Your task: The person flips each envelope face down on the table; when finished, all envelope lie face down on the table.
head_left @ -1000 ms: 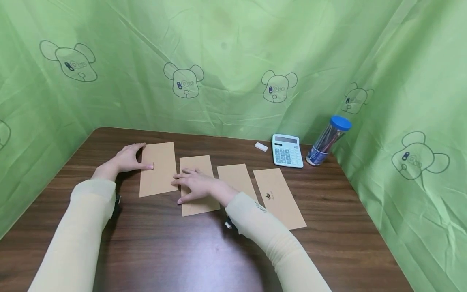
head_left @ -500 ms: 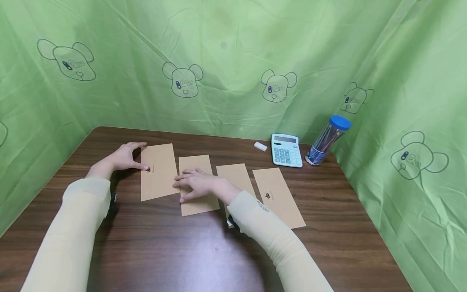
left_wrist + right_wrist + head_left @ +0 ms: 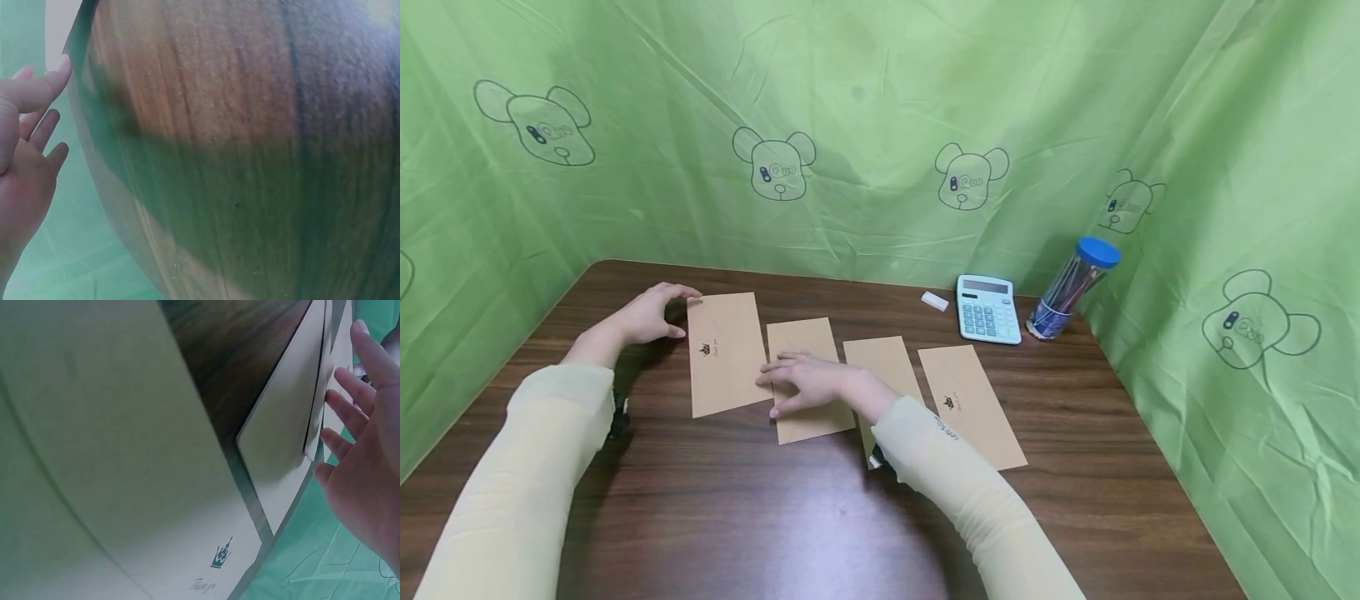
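Several flat brown paper envelopes lie in a row on the wooden table. My left hand (image 3: pixel 643 318) is at the left side of the leftmost envelope (image 3: pixel 730 367), fingertips right at its top left corner and thumb just off its edge. A small crown print shows on that envelope. My right hand (image 3: pixel 808 382) rests over the second envelope (image 3: pixel 801 333), fingers spread, fingertips reaching the leftmost envelope's right edge. My right forearm hides part of the third envelope (image 3: pixel 880 354). At the row's right end, another envelope (image 3: pixel 977 417) carries the same crown, printed with "Thank you" in the right wrist view.
At the back right stand a light blue calculator (image 3: pixel 988 310) and a clear tube with a blue lid (image 3: pixel 1072 289), thin sticks inside. A small white block (image 3: pixel 935 301) lies left of the calculator. Green cloth (image 3: pixel 865 125) hangs behind and beside the table (image 3: pixel 760 525).
My left thumb has come off the leftmost envelope, uncovering its crown print, and the hand has shifted slightly left. That envelope's lower edge sits slightly nearer me. My right hand has barely moved.
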`<state>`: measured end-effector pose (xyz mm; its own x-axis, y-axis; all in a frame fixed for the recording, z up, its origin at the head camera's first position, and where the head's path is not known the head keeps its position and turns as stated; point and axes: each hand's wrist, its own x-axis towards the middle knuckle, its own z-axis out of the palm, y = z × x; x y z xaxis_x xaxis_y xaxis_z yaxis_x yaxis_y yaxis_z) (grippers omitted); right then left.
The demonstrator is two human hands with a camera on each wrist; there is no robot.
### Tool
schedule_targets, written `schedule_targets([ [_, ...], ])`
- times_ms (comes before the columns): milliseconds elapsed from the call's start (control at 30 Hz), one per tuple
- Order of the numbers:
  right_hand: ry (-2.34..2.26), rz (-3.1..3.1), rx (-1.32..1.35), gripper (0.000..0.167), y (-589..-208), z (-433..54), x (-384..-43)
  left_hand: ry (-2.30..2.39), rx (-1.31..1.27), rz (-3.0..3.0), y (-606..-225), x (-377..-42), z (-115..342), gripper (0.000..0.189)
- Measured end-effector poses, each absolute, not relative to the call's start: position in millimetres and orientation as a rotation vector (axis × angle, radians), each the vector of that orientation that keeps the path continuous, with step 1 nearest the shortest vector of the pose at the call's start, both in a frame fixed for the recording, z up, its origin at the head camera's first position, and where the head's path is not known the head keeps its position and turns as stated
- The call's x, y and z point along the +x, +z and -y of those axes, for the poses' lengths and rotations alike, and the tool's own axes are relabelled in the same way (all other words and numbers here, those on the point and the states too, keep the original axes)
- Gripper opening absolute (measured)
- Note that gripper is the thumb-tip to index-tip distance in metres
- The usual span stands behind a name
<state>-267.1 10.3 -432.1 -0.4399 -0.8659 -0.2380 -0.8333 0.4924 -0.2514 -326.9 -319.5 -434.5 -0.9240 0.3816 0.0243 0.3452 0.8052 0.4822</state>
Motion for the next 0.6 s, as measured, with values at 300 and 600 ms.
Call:
schedule_targets([
  [300, -0.219, -2.444, -1.493, 0.070, -431, -5, -260, 0.757, 0.556, -2.941, -429, -326, 318, 0.044],
  [600, -0.169, -2.593, -1.428, 0.078, -428, 6, -252, 0.722, 0.552, -2.963, -421, -326, 319, 0.033],
])
